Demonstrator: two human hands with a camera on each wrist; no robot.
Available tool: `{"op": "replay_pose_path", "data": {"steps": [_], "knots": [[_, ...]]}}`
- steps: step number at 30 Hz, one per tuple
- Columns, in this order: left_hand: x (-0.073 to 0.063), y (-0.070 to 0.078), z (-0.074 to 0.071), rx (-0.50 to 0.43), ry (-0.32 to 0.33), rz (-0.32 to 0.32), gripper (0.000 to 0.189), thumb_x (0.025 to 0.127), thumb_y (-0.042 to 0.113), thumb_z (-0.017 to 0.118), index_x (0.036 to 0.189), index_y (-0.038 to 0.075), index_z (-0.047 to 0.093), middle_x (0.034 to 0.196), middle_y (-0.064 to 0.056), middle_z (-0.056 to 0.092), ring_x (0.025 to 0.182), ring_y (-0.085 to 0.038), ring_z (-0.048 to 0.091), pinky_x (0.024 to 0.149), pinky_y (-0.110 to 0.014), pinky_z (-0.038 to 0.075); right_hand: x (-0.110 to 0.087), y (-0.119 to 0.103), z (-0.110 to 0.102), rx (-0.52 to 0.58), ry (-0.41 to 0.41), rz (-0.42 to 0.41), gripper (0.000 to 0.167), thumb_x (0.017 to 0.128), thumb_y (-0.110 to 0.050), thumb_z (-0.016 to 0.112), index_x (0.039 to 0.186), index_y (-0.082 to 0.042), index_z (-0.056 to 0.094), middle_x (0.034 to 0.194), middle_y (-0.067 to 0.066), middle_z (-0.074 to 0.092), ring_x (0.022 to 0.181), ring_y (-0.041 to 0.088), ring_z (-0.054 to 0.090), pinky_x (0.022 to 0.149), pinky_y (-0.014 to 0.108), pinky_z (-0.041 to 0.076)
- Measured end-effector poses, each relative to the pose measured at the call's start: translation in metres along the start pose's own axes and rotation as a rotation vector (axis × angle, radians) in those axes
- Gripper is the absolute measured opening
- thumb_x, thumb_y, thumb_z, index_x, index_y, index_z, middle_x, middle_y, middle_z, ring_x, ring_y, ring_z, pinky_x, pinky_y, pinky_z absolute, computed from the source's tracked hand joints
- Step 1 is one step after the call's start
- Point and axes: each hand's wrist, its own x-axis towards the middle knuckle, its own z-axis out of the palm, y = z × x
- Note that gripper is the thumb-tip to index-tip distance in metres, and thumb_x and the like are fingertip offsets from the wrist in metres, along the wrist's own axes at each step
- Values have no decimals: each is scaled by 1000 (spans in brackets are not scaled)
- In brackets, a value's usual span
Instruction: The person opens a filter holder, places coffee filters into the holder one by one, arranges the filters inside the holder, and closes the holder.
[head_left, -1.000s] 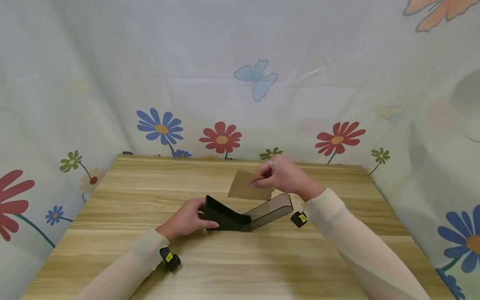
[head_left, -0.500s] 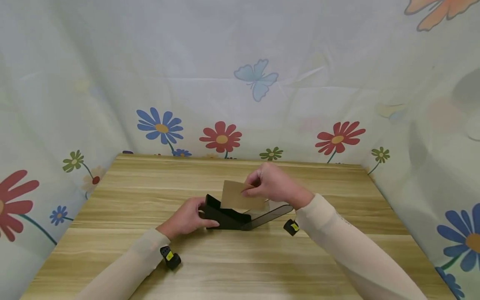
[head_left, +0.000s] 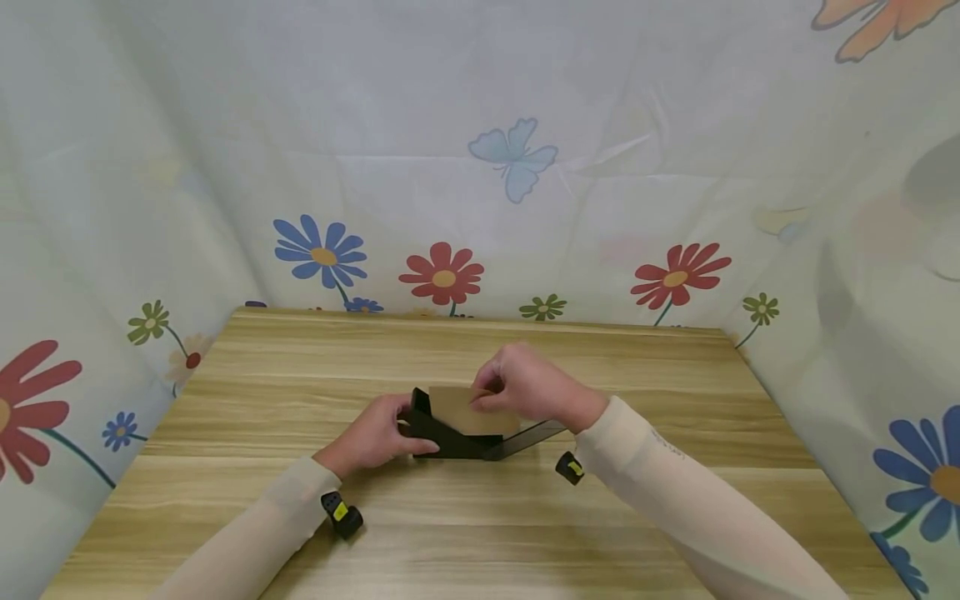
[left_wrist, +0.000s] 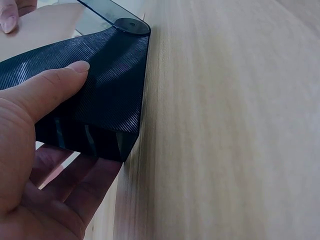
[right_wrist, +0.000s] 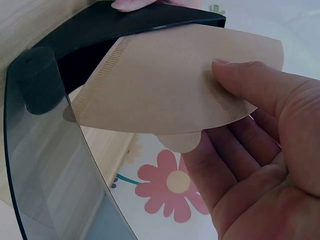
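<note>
My left hand (head_left: 373, 435) grips the closed end of a black ribbed coffee filter holder (head_left: 452, 443), thumb on its near side and fingers behind, as the left wrist view shows. A smoky see-through lid (right_wrist: 47, 165) hinges off the holder's right end and is swung open. In the right wrist view, a brown paper coffee filter (right_wrist: 160, 80) with a crimped seam and a small tab is pinched between thumb and fingers of my right hand (right_wrist: 250, 150). One side of the filter lies within the holder's mouth; its lower part is hidden behind the black wall.
The holder is on a wood-grain table (head_left: 480, 525). A white cloth (head_left: 360, 108) printed with flowers and butterflies hangs behind and along both sides. Small black cameras, such as the left one (head_left: 342, 515), sit at both cuffs.
My right hand has brought the filter left and down, from above the lid into the holder's opening. The left hand stays in place on the holder.
</note>
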Motion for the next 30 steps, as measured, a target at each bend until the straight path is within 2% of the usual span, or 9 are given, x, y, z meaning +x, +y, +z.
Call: {"op": "replay_pose_path", "data": {"steps": [7,14,21,30], "knots": [[0,0,0,15,9,-1,41,81,34,89,114,19,70,103,2,75,85,-15,66,67,-28,53,3,-1,12,-45,-34,-3,8,91,-15,79,83,-14,80,75,-10,71,65,2,57,66,21,50],[1,-3,0,22,15,6,40,81,33,89,114,19,70,105,3,75,85,-15,64,68,-28,51,7,-4,22,-61,-57,6,22,93,-12,76,71,-14,72,62,-11,53,58,4,45,59,21,40],[1,-1,0,29,10,-3,40,82,33,88,115,21,70,106,4,75,88,-15,64,72,-27,50,9,-6,29,-65,-78,38,15,94,-10,74,80,-14,80,71,-10,67,63,4,54,63,22,48],[1,-3,1,36,19,-1,36,81,33,89,109,21,71,102,4,74,84,-16,62,69,-28,49,9,-4,38,-68,-56,-4,17,93,-6,71,80,-9,79,73,-5,70,63,3,52,62,20,46]]}}
